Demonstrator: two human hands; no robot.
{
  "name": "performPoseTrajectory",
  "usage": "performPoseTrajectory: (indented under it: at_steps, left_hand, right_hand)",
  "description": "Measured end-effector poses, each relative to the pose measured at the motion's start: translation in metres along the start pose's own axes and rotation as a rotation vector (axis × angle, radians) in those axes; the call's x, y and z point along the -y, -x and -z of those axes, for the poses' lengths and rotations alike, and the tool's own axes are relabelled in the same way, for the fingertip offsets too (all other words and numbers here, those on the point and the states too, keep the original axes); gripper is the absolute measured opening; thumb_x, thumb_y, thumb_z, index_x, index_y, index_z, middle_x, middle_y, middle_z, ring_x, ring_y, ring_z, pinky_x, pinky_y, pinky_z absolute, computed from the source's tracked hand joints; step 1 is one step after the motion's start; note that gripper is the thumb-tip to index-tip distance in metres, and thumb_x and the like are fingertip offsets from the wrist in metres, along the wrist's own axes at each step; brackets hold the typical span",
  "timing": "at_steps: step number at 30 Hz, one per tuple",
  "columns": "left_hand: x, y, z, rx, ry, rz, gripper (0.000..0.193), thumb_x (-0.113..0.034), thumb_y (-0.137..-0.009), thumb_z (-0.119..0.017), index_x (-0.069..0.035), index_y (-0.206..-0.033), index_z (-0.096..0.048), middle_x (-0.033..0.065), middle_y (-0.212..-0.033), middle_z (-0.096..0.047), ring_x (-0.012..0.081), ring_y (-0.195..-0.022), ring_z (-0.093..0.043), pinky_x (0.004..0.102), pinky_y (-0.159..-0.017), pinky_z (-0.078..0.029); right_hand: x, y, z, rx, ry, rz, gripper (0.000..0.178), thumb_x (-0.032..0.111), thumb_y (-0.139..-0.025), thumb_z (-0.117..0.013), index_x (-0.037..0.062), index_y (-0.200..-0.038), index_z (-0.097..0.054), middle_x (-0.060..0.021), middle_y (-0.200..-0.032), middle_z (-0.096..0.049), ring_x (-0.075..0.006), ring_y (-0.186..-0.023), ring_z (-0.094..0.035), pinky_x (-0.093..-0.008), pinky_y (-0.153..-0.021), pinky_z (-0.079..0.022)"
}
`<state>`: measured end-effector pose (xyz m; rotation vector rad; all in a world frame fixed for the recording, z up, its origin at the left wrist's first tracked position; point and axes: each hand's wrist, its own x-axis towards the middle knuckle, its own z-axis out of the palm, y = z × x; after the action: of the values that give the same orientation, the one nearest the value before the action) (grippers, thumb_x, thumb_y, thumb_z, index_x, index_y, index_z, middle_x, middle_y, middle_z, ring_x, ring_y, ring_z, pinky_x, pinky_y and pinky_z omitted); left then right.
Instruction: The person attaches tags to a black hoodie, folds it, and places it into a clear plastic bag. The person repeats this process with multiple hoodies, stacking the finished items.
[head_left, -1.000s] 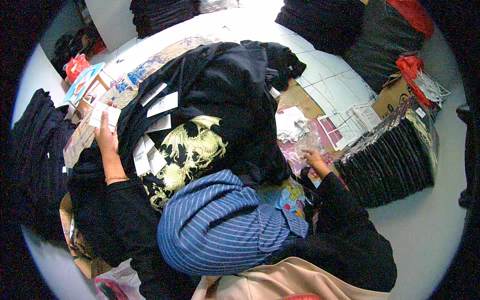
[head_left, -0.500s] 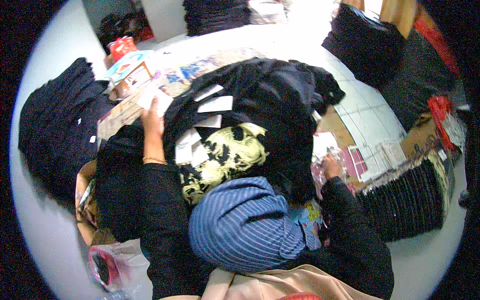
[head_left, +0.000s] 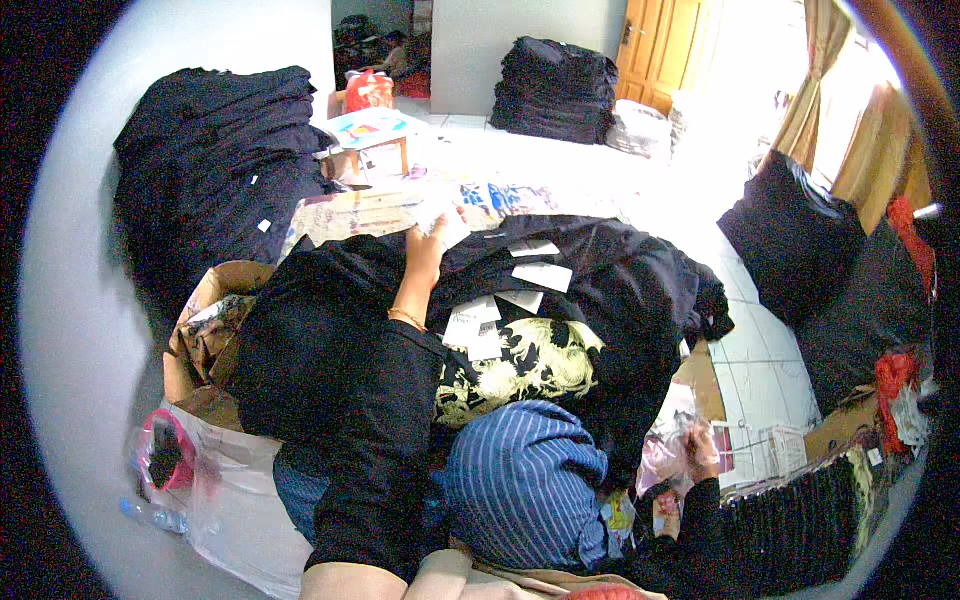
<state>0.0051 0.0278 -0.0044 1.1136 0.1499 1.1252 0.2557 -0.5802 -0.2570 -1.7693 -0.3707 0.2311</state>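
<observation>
The black cloth [head_left: 640,275] spreads before me, hands well apart: right hand [head_left: 705,455] beside its near right edge—grip too blurred to tell—left hand [head_left: 428,245] pinching a white card [head_left: 455,232] at its far edge, best held lightly, uncreased.

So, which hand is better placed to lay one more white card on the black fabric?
Probably the left hand: it holds a white card near other cards on the black fabric. The right hand is farther off, by the clear plastic.
</observation>
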Motion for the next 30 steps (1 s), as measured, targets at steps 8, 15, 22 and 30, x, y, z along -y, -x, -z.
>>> performPoseTrajectory:
  at_steps: [8, 15, 22, 30]
  left_hand:
    - [-0.009, 0.008, -0.008, -0.117, -0.190, -0.017, 0.025, -0.006, -0.089, -0.051, 0.007, -0.110, -0.053, 0.0139, -0.099, -0.064, 0.0203, -0.087, -0.064, 0.0311, -0.079, -0.050]
    - [-0.007, 0.009, -0.005, 0.001, -0.059, -0.030, 0.027, -0.015, -0.087, -0.058, 0.003, -0.107, -0.057, 0.0086, -0.097, -0.065, 0.0169, -0.084, -0.063, 0.0296, -0.076, -0.049]
    - [0.014, -0.004, 0.007, -0.062, -0.109, -0.011, 0.026, -0.016, -0.086, -0.060, 0.002, -0.104, -0.061, 0.0058, -0.094, -0.065, 0.0130, -0.080, -0.061, 0.0280, -0.070, -0.048]
    - [0.009, -0.006, 0.007, -0.053, 0.051, -0.006, 0.029, -0.015, -0.085, -0.060, 0.001, -0.109, -0.055, 0.0101, -0.100, -0.064, 0.0207, -0.089, -0.064, 0.0320, -0.078, -0.051]
  right_hand:
    - [0.059, 0.033, 0.000, 0.014, -0.286, -0.379, 0.014, 0.025, -0.086, -0.061, 0.0120, -0.081, -0.058, 0.0042, -0.057, -0.048, -0.0055, -0.043, -0.041, -0.0215, -0.037, -0.030]
    - [0.032, 0.013, 0.024, 0.088, -0.127, -0.389, 0.022, 0.030, -0.074, -0.070, 0.0104, -0.080, -0.062, -0.0056, -0.074, -0.064, -0.0180, -0.056, -0.058, -0.0316, -0.049, -0.045]
    - [0.124, 0.055, 0.038, -0.028, 1.601, -0.328, 0.026, 0.032, -0.070, -0.071, 0.0081, -0.081, -0.064, -0.0116, -0.085, -0.067, -0.0271, -0.069, -0.064, -0.0386, -0.059, -0.050]
    - [0.359, 0.061, -0.077, -0.095, 1.146, 0.474, 0.023, 0.029, -0.082, -0.061, 0.0065, -0.085, -0.060, -0.0153, -0.076, -0.062, -0.0361, -0.070, -0.060, -0.0428, -0.061, -0.046]
